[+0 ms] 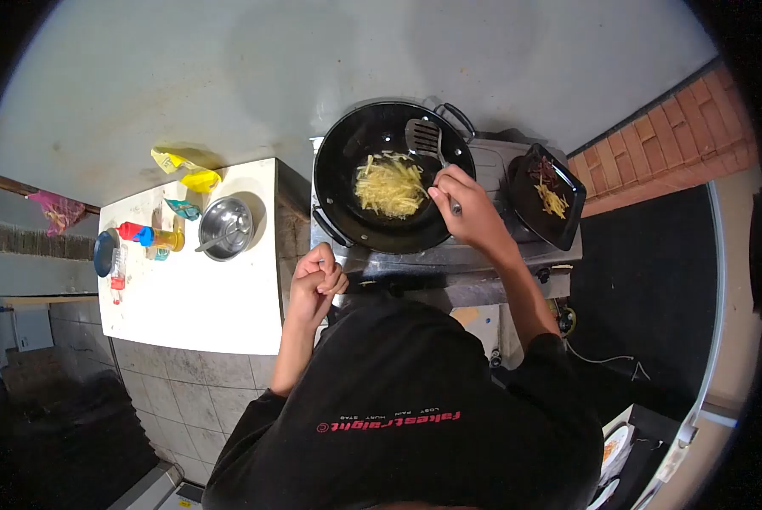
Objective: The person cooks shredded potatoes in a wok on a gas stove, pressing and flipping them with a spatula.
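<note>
- While I watch from afar through the head camera, the right hand (463, 204) has its fingers closed around the handle of a slotted spatula (423, 136), and its forearm crosses the front of the stove (495, 170).
- The spatula's blade sits over the far right part of the black wok (338, 161), just beside the pale yellow strips (392, 185), which lie heaped around the middle of the wok.
- The left hand (317, 280) is near the wok's near-left loop handle (333, 228); I see its fingers curled inward, but I cannot tell whether anything is inside them.
- A second loop handle (459, 120) juts from the wok's far right rim, toward the wall (270, 76), and the right hand blocks my view of part of the rim below it.
- To the right, a black plate (527, 208) bearing yellow and dark strips takes up that end of the stove, between the wok and a brick ledge (661, 140).
- Across a gap to the left, I have a white table (194, 306) with a steel bowl (218, 212), a spoon (226, 241) resting in it.
- Around that bowl crowd a yellow packet (195, 180), a teal packet (182, 209) and a blue-capped bottle (164, 240); a blue round dish (104, 253) is at the table's far left edge.
</note>
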Demonstrator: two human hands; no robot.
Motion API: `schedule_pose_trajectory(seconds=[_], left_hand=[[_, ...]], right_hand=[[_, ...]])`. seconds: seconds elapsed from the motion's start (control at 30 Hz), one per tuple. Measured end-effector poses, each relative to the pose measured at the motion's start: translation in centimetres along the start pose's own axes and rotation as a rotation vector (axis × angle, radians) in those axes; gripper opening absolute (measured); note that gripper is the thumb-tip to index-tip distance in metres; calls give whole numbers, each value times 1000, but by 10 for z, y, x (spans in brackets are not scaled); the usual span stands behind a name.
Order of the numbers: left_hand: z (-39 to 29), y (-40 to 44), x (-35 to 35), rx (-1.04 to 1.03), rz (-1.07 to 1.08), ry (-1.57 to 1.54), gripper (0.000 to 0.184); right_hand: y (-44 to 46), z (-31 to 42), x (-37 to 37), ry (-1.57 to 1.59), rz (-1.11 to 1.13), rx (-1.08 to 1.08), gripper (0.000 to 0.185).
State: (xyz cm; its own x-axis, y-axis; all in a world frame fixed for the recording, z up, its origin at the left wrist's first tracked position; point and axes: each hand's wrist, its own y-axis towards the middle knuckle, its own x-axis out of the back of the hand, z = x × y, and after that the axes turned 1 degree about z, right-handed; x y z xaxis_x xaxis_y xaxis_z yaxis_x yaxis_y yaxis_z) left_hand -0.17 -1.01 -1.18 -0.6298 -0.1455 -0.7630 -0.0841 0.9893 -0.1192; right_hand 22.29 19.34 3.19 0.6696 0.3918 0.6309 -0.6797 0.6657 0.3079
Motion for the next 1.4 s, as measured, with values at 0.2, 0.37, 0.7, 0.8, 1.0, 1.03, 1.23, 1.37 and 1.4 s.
schedule_pose_trajectory(seconds=[0.2, 0.37, 0.7, 0.8, 1.0, 1.03, 1.23, 1.37, 1.4], left_hand=[[-9, -10, 5, -44, -25, 4, 20], [-10, -14, 7, -34, -40, 42, 20], [-12, -3, 3, -15, 28, 50, 20], [-12, -1, 0, -21, 27, 49, 20], [-3, 2, 3, -31, -8, 44, 21], [-3, 5, 2, -31, -1, 53, 21], [-2, 21, -7, 7, 15, 29, 22], [-4, 31, -10, 15, 37, 37, 22], [-5, 31, -10, 20, 34, 42, 22]], right_hand=[[0, -11, -7, -24, -14, -2, 16], [-11, -25, -22, 65, -46, -19, 17], [-22, 16, -1, 52, -38, -8, 16], [-21, 4, 5, 35, -77, -7, 18], [-18, -9, 7, 13, -124, 16, 17], [-16, -10, 7, 14, -135, 19, 17], [-21, -24, -5, 39, -110, -61, 19], [-26, -21, -11, 94, -79, -116, 18], [-28, -18, -12, 120, -70, -97, 18]])
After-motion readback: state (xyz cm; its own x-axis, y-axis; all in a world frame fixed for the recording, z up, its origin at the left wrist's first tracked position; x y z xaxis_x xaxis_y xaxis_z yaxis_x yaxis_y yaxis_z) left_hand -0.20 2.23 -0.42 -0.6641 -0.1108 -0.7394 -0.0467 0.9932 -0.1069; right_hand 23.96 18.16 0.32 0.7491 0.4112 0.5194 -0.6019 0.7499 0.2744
